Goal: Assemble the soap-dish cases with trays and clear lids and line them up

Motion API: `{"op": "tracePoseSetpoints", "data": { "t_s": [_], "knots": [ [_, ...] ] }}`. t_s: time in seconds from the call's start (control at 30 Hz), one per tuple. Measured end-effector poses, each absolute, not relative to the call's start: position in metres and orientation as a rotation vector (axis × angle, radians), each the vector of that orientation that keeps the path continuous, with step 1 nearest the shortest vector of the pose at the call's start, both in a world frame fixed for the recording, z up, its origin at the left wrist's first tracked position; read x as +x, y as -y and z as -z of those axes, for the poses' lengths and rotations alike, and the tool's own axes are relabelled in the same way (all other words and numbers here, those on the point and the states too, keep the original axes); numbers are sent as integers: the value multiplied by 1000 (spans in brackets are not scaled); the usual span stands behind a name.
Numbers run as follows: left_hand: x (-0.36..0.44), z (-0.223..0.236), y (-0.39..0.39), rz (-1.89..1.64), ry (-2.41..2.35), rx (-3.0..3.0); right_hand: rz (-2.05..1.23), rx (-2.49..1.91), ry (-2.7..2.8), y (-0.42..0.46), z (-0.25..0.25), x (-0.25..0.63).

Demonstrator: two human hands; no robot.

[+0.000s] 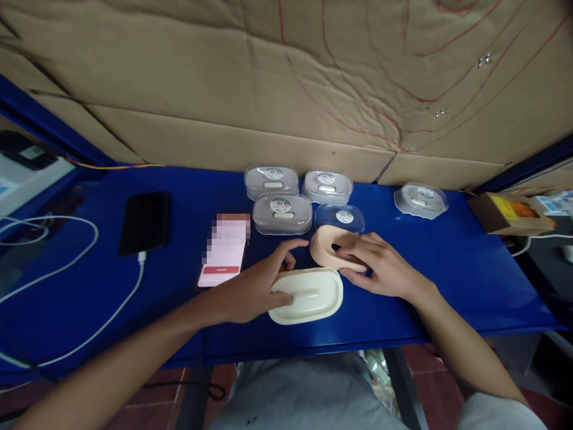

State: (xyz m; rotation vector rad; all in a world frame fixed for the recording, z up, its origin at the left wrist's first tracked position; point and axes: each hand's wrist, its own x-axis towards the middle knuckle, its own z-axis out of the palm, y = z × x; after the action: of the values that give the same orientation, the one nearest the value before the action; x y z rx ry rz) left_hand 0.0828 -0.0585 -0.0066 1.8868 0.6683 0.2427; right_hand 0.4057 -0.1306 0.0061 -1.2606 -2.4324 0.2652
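Observation:
My left hand (262,283) grips a cream oval plastic lid-like piece (311,304) by its left end, thumb on top and index finger stretched out. A raised ridge runs along the middle of that piece. My right hand (382,266) is closed on the right side of a peach oval plastic case (323,248), which is tilted just beyond the cream piece. Some of my right fingers reach into the case beside a dark spot I cannot make out. Behind the case lies a clear plastic cover (340,217) with a round label, partly hidden by it.
Clear-covered oval boxes (282,218) with round labels stand in a group at the back, and another box (421,200) is farther right. A lit phone (224,251) and a dark phone (144,222) with a white cable lie left on the blue table (465,280). A cardboard box (505,218) sits at right.

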Motion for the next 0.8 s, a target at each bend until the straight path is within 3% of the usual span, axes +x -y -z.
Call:
{"op": "tracePoseSetpoints", "data": {
  "t_s": [0.17, 0.4, 0.6, 0.8],
  "knots": [
    [89, -8, 47, -210, -664, 1379, -268, -1265, 2381, 130, -7, 407],
    [95, -6, 50, -524, -680, 662, -247, -1275, 2253, 130, -6, 405],
    [99, -2, 56, -517, -575, 487, 33, -1380, 1889, 135, -3, 400],
    [104, -1, 62, -522, -585, 430, 192, -1104, 2245, 143, -5, 380]
  ]
}}
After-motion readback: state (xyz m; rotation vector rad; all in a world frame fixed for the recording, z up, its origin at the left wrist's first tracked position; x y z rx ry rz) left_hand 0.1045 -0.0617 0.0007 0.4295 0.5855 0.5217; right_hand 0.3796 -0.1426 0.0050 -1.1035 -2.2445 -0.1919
